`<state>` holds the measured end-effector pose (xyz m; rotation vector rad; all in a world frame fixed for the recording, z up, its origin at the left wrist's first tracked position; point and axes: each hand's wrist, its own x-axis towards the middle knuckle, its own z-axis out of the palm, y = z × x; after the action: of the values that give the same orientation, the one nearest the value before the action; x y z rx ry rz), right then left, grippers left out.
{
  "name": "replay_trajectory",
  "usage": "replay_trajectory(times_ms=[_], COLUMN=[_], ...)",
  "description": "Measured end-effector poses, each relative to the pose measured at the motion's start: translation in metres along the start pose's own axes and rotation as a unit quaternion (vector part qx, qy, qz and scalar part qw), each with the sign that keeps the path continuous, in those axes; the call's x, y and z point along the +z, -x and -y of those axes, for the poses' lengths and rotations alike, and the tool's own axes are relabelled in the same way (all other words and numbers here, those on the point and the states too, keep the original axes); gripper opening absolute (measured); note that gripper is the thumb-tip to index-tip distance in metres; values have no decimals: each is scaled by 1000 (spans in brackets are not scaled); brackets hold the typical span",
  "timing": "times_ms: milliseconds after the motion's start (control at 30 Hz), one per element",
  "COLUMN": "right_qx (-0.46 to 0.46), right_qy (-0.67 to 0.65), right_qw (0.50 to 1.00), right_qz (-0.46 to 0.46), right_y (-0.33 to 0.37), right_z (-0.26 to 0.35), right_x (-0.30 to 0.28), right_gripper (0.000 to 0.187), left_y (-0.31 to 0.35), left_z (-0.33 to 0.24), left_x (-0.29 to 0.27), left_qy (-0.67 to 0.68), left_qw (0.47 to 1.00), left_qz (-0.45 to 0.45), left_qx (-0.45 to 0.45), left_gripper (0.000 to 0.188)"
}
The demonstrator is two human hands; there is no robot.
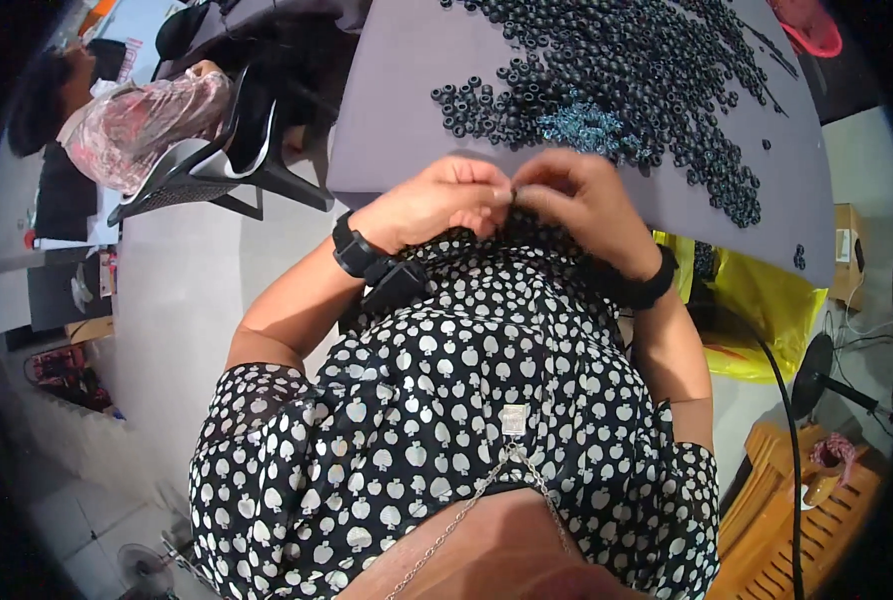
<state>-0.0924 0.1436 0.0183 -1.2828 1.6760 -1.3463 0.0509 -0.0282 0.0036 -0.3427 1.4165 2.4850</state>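
Observation:
My left hand (462, 200) and my right hand (589, 203) meet in front of my body at the near edge of the table (387, 130). Both are closed, thumbs and fingertips pinched toward each other. A tiny dark thing (514, 197) shows between the fingertips, too small and blurred to name. Just beyond my hands lies a heap of small black ring-shaped pieces (607, 70) with round holes. On the near side of that heap sits a pile of little bluish, shiny metal pieces (582, 128), their exact kind unclear.
A yellow plastic bag (767, 305) hangs below the table's right side, beside a black cable (789, 430). An orange slatted seat (817, 510) stands at the lower right. At left, a person in patterned clothing (132, 125) sits on a dark chair (252, 170). A pink basket (812, 28) is far right.

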Motion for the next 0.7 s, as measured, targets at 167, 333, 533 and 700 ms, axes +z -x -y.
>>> replay_trajectory(times_ms=[167, 333, 533, 700], right_qx=[-119, -89, -80, -78], right_qy=[263, 364, 403, 410], right_qw=[954, 926, 910, 906], right_qz=[-77, -49, -57, -63], right_y=[-31, -44, -52, -49], right_z=[-13, -20, -25, -28], right_x=[-6, 4, 6, 2], right_gripper=[15, 12, 10, 9], left_y=[0, -4, -7, -9], left_z=[-8, -3, -3, -1], left_x=[-15, -16, -16, -18], left_qy=[72, 85, 94, 99], left_qw=[987, 984, 984, 984], left_qz=[-130, -139, -132, -128], left_qx=[62, 71, 73, 78], left_gripper=[11, 9, 8, 8])
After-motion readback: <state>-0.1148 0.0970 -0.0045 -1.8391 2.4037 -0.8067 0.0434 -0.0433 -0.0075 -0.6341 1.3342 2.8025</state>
